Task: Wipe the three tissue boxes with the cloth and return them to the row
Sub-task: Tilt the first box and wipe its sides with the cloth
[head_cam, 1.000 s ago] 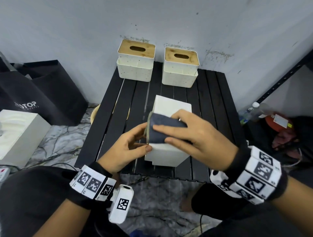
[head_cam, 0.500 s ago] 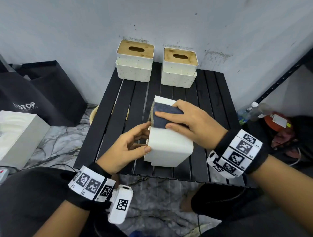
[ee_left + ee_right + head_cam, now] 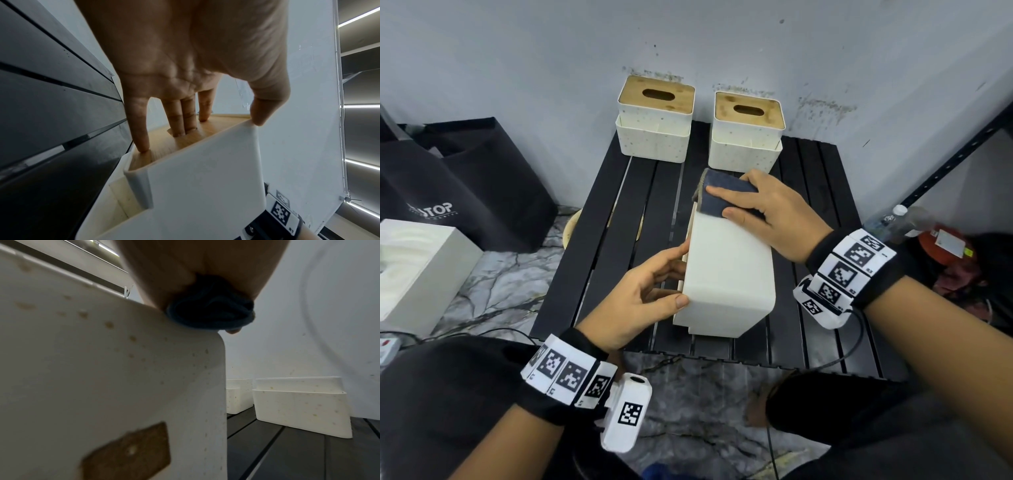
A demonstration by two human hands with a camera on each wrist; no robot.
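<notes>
While our right hand (image 3: 774, 212) presses the folded dark cloth (image 3: 726, 197) flat under straight fingers at the far end of the tipped tissue box (image 3: 726, 274), our left hand (image 3: 640, 298) steadies the near end, fingers laid straight on the wooden lid (image 3: 185, 138), two of them dipping into its slot, and thumb hooked over the white edge. That box lies on its side at the middle of the black slatted table (image 3: 613, 246), so we judge we are mid-wipe on one face of it. Behind it, the two other boxes (image 3: 655, 123) (image 3: 746, 133) stand upright side by side against the wall. Next we should draw the cloth along the face, turn the box for its remaining sides, then stand it beside the pair.
</notes>
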